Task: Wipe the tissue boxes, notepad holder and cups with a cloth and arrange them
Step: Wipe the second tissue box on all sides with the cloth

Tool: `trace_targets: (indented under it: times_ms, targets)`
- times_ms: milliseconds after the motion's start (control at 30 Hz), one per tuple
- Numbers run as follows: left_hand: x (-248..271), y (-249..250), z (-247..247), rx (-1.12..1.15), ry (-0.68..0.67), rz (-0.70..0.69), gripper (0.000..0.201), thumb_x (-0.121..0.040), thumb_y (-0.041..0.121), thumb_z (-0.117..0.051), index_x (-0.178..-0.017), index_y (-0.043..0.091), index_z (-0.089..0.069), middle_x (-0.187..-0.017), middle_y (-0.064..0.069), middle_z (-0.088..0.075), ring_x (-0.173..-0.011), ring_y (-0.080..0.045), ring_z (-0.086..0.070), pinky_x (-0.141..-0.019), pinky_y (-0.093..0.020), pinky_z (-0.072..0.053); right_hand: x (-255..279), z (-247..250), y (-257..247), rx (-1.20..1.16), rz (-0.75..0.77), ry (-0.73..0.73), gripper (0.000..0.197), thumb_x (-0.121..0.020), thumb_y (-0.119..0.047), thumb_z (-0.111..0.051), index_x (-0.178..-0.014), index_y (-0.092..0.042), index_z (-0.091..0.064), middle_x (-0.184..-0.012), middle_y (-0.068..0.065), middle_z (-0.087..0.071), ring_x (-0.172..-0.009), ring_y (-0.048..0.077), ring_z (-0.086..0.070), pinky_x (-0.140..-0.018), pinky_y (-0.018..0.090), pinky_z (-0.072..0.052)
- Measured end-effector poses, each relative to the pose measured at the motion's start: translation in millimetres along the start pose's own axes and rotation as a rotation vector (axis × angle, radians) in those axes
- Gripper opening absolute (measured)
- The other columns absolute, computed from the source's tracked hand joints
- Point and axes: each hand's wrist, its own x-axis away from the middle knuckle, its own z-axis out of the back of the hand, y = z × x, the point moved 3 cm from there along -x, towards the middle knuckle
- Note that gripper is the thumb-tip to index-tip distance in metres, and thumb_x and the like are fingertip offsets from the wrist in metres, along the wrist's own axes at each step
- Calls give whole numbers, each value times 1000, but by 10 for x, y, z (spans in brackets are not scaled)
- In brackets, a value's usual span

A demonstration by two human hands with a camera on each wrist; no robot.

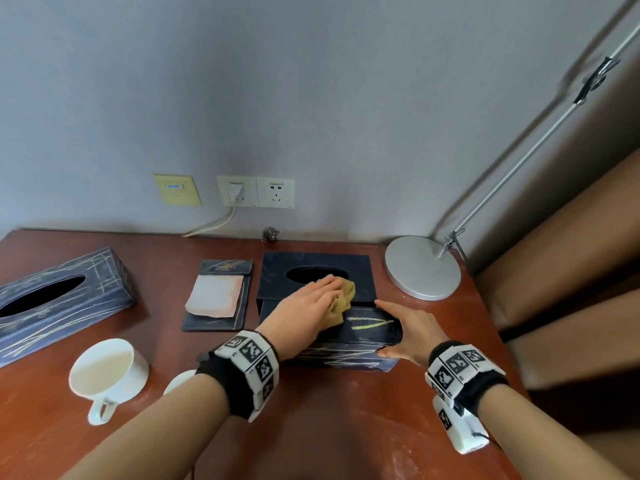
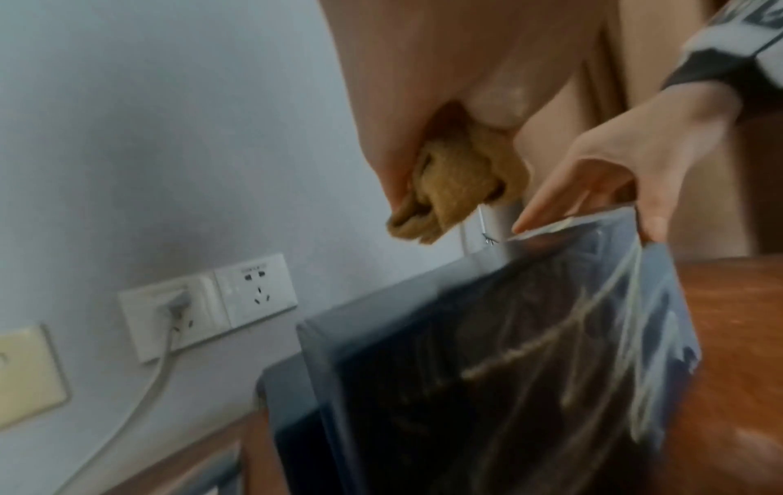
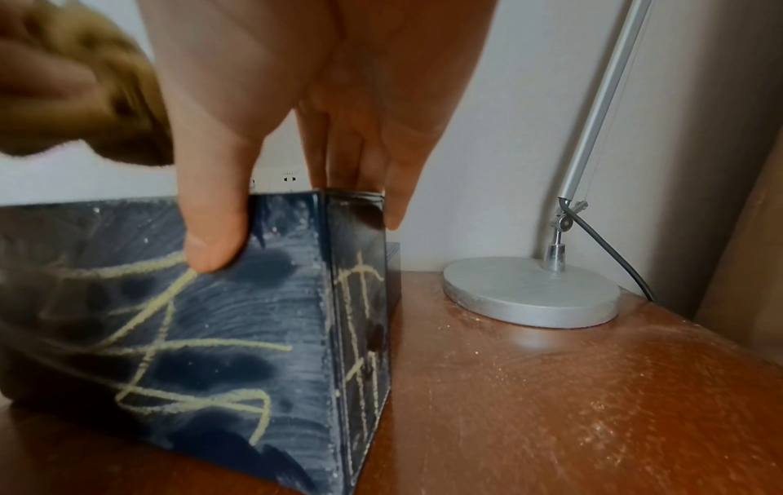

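A dark blue square tissue box (image 1: 367, 341) with yellow scratch lines stands mid-table. My left hand (image 1: 311, 301) grips a yellow-brown cloth (image 1: 344, 296) and presses it on the box's top near the far edge. The left wrist view shows the cloth (image 2: 453, 187) bunched under the palm. My right hand (image 1: 401, 332) holds the box's right corner, thumb (image 3: 212, 227) on the near face (image 3: 254, 318), fingers over the right side. A dark square piece with an oval opening (image 1: 315, 271) lies just behind. At the left are the notepad holder (image 1: 218, 296), a long tissue box (image 1: 59, 299) and a white cup (image 1: 107, 372).
A second white cup (image 1: 178, 381) peeks out from behind my left wrist. A silver lamp base (image 1: 422, 268) sits at the back right, its arm slanting up the wall. Wall sockets (image 1: 256, 192) with a plugged cable are behind. The table's right edge meets brown upholstery.
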Motion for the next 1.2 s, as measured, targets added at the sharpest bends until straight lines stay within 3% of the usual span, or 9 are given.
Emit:
trace_targets:
  times_ms: [100, 267, 333, 500, 567, 800, 900, 1033, 1200]
  targets:
    - [3, 97, -288, -27, -123, 78, 51, -102, 25, -35, -149, 10, -20, -159, -2, -11, -147, -13, 0, -117, -22, 4, -27, -26, 21, -24, -7, -39, 101, -63, -33, -82, -146, -29, -24, -139, -10, -48, -124, 11, -49, -106, 22, -34]
    - [262, 258, -395, 56, -126, -105, 46, -89, 29, -37, -126, 13, -59, -138, 1, -52, -134, -9, -37, -110, -29, -34, -42, -41, 62, -58, 7, -74, 104, -64, -29, -82, -147, -29, -20, -142, -13, -45, -126, 12, -48, -107, 23, -36]
    - [270, 298, -290, 152, -186, -124, 57, -92, 39, -23, -137, 14, -47, -149, 3, -38, -139, -5, -27, -115, -20, -21, -40, -45, 65, -82, 11, -67, 103, -64, -27, -82, -147, -30, -20, -142, -13, -44, -126, 11, -47, -107, 22, -36]
    - [-179, 119, -16, 220, -78, 154, 49, -99, 33, -42, -145, 16, -32, -153, 3, -30, -137, -13, -36, -110, -27, -31, 0, -98, 113, -164, 31, -17, 106, -66, -24, -82, -148, -28, -14, -155, -5, -19, -141, 12, -25, -115, 26, -24]
    - [-317, 175, -91, 205, -137, 177, 48, -100, 30, -40, -145, 14, -31, -156, 3, -22, -143, -11, -22, -113, -27, -25, 42, -91, 157, -188, 6, 1, 112, -66, -23, -82, -149, -25, -7, -157, -4, -9, -143, 12, -18, -116, 26, -21]
    - [-157, 552, -467, 77, -226, -47, 50, -103, 27, -30, -149, 13, -19, -159, 3, -9, -145, -5, 3, -108, -11, 15, 82, -156, 289, -275, -108, -20, 115, -65, -17, -83, -149, -28, -6, -136, 3, -51, -124, 17, -51, -107, 30, -39]
    - [-12, 726, -430, 187, -295, -127, 51, -99, 33, -36, -146, 13, -31, -157, 4, -20, -142, 0, -2, -116, -14, 3, 85, -195, 308, -310, -103, -4, 111, -66, -23, -82, -149, -28, -8, -132, 6, -55, -120, 18, -54, -106, 31, -40]
    - [-127, 710, -240, 277, -241, 2, 55, -96, 47, -37, -142, 17, -36, -145, 2, -44, -129, -14, -46, -106, -24, -33, 66, -201, 345, -269, -111, -28, 113, -69, -17, -81, -148, -32, -2, -131, 6, -56, -118, 20, -56, -103, 32, -43]
    - [-493, 574, -113, 294, -129, 99, 52, -101, 32, -37, -148, 16, -23, -157, -2, -22, -139, -18, -33, -113, -29, -27, 46, -124, 442, -239, -63, -106, 121, -68, -9, -79, -147, -34, 8, -147, -4, -39, -128, 21, -47, -107, 36, -40]
